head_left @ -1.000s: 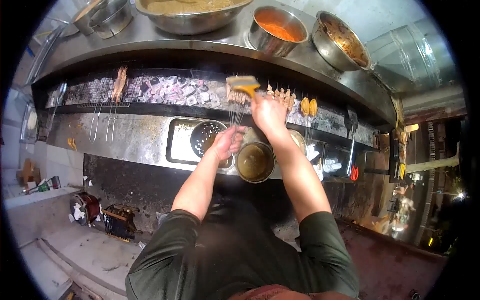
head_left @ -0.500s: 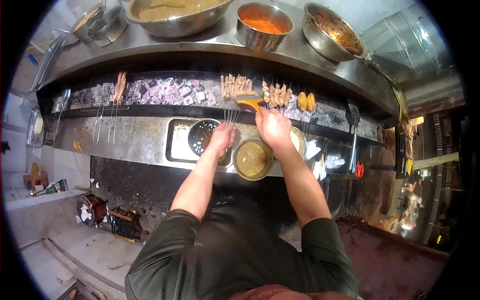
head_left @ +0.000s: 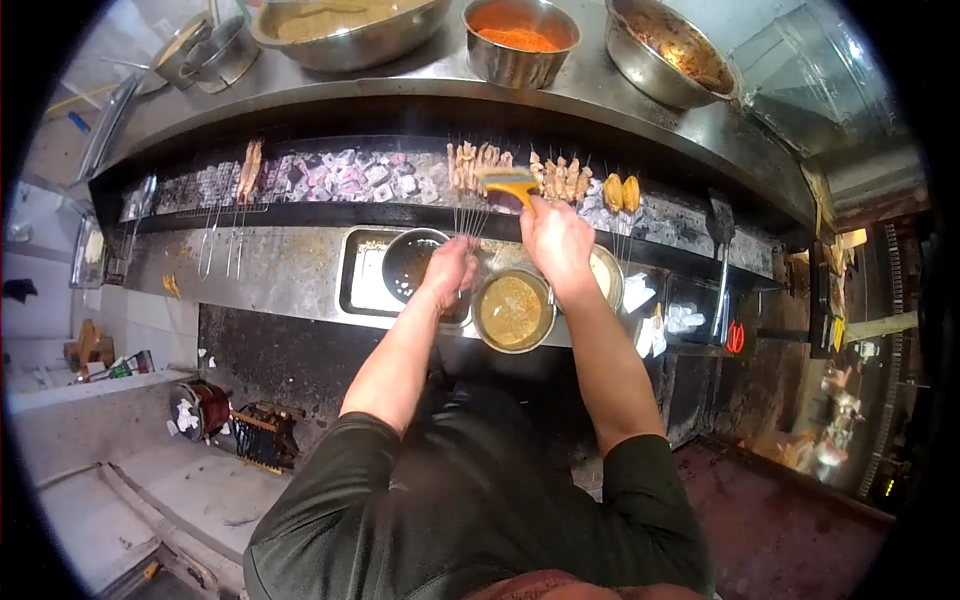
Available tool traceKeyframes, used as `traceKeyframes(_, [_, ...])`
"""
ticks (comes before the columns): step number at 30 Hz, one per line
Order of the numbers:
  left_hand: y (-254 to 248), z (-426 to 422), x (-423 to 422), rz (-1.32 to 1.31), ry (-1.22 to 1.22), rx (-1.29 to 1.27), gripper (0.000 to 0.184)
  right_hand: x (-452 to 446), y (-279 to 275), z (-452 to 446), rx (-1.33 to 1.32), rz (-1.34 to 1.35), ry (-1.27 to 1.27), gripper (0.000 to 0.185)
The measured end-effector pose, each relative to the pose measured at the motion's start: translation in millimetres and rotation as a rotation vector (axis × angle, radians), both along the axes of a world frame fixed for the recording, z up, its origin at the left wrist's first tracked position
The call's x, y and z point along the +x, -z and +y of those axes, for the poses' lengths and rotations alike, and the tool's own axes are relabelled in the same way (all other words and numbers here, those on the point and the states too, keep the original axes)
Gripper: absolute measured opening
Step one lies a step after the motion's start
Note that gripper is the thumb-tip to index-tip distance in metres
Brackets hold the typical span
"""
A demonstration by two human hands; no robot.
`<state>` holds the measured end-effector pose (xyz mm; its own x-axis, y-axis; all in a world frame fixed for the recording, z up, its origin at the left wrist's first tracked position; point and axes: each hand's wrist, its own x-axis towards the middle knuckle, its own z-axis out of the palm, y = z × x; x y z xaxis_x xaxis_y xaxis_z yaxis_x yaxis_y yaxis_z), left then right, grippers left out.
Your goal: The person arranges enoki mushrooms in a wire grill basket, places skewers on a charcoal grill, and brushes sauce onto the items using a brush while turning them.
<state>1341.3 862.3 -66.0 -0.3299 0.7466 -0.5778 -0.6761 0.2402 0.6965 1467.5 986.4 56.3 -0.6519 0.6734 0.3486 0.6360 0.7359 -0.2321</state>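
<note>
Since 1 second ago, the flat basting brush (head_left: 510,185) has slid from the middle of the left bunch of meat skewers (head_left: 468,165) toward its right end, over the charcoal grill (head_left: 350,213). The right hand (head_left: 558,242) grips the brush's yellow handle by the grill's near edge, fingers curled around it, though the back of the hand hides some of them. The bristle end overlaps the meat as I see it; I can't tell whether they touch. The left hand (head_left: 452,268), just on the near side of the grill, has its fingers bent closed, pinching the gathered metal ends of that bunch, whose meat lies over the grill's bed.

Along the grill to the right come another meat bunch (head_left: 566,180), 2 yellow skewered pieces (head_left: 622,193) and a black spatula (head_left: 722,222); to the left, glowing coals (head_left: 350,178). On the near side of the grill, a dark bowl (head_left: 395,265) sits by the left hand, and a pot of brownish liquid (head_left: 513,346) stands between the forearms. Beyond the grill stand a wide steel basin (head_left: 370,52) and a pot of red sauce (head_left: 520,68).
</note>
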Motion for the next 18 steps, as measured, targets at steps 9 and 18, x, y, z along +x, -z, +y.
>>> traceKeyframes(9, [0.4, 1.5, -11.4, -0.009, 0.048, -0.004, 0.024, -12.9, 9.9, 6.8, -0.009, -0.011, -0.051, 0.021])
traceKeyframes(18, [-13.4, -25.2, -1.2, -0.024, 0.060, -0.009, 0.022, -3.1, -46.4, -57.2, -0.028, 0.145, -0.277, 0.021])
